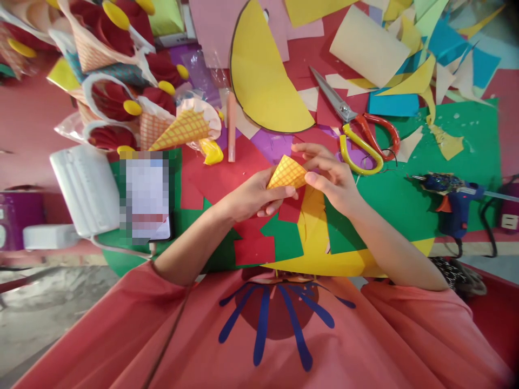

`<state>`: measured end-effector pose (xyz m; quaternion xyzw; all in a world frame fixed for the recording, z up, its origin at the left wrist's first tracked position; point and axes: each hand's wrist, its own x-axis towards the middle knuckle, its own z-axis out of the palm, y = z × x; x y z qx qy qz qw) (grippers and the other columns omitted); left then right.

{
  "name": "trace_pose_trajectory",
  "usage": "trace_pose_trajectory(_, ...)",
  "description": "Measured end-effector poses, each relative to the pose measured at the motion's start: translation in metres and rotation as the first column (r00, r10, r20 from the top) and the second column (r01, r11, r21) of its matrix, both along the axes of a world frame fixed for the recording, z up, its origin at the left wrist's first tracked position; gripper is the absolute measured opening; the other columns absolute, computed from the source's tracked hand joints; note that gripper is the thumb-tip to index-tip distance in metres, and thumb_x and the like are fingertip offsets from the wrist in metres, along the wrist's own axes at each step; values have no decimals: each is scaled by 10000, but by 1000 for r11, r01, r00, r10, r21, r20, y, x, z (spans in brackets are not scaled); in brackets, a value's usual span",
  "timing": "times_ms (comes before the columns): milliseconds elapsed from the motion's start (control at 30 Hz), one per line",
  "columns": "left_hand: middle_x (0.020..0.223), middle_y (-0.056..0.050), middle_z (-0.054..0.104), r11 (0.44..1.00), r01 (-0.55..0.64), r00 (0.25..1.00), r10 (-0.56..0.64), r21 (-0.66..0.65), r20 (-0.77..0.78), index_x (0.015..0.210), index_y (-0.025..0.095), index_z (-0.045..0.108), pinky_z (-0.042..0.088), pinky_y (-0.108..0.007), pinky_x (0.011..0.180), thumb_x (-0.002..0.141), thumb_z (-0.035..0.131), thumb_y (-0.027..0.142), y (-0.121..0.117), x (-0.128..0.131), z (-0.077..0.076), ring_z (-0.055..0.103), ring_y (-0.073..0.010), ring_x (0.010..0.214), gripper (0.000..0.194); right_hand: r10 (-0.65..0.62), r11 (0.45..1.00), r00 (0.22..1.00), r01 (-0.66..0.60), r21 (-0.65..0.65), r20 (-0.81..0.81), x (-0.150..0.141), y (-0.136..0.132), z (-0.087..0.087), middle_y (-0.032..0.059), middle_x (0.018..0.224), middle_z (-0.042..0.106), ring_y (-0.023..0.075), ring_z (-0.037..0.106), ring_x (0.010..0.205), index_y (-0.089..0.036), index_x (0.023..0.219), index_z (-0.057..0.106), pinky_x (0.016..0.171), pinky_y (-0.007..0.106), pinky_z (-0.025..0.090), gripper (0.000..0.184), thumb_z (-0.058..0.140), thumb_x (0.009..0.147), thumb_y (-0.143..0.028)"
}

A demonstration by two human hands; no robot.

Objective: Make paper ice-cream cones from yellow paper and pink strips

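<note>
A small yellow paper cone (286, 174) with an orange waffle-like grid is held in front of me over the table. My left hand (257, 195) grips it from the left, thumb along its lower edge and fingers behind. Close by its right end is my right hand (330, 178), fingers curved and apart, the thumb tip at the cone's edge; whether it presses on the paper I cannot tell. Just beyond, a yellow paper piece with one curved edge (263, 75) lies flat. Scissors (344, 111) with red and yellow handles rest open to the right of it.
Finished-looking paper ice cream cones (186, 127) crowd the back left. A phone (146, 197) and a white device (85, 189) lie left. At right is a blue glue gun (454, 202). Paper scraps (446, 81) and a cream paper roll (368, 46) cover the back right.
</note>
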<state>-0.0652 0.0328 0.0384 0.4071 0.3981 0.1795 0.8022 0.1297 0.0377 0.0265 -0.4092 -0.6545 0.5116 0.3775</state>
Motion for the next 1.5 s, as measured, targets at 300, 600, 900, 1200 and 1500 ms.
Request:
trace_pose_trajectory(300,526,68,544,998,-55,998,56,-18,24,774,139,526,208,-126,297,826,644,304,-3,8,2,309,15,290,210,-61,995,998,60,74,11,0,1,-3,18,1278,610,227,528,1262,-224,757,639,1088,480,404,150,601,870,-314)
trace_pose_trajectory(600,626,23,597,983,-176,984,173,62,49,794,130,550,210,-149,310,912,531,373,-2,9,-4,338,10,313,270,-124,986,992,121,113,19,3,5,-5,21,1215,630,209,566,1198,-223,790,634,1056,455,436,194,533,914,-332)
trace_pose_trajectory(900,638,-4,646,957,-220,975,223,188,1,800,129,586,284,-145,305,873,564,526,-4,9,-10,453,-25,354,405,-289,946,957,289,146,-20,6,9,-7,-10,826,591,138,601,777,-267,921,598,775,344,559,194,627,849,-445)
trace_pose_trajectory(1200,670,-12,655,943,-207,978,196,259,67,810,133,569,441,-143,391,804,614,602,-7,12,-5,570,-60,461,471,-88,988,995,81,132,48,-2,-6,4,-1,855,609,119,571,735,-228,922,615,644,277,483,203,683,806,-379)
trace_pose_trajectory(1500,712,-81,728,969,-135,987,149,207,-58,883,95,648,529,-181,507,807,600,607,-6,8,-5,680,-126,571,520,-121,992,993,121,-38,-13,-3,-6,2,-29,697,560,95,523,642,-206,790,579,566,238,431,161,641,836,-347)
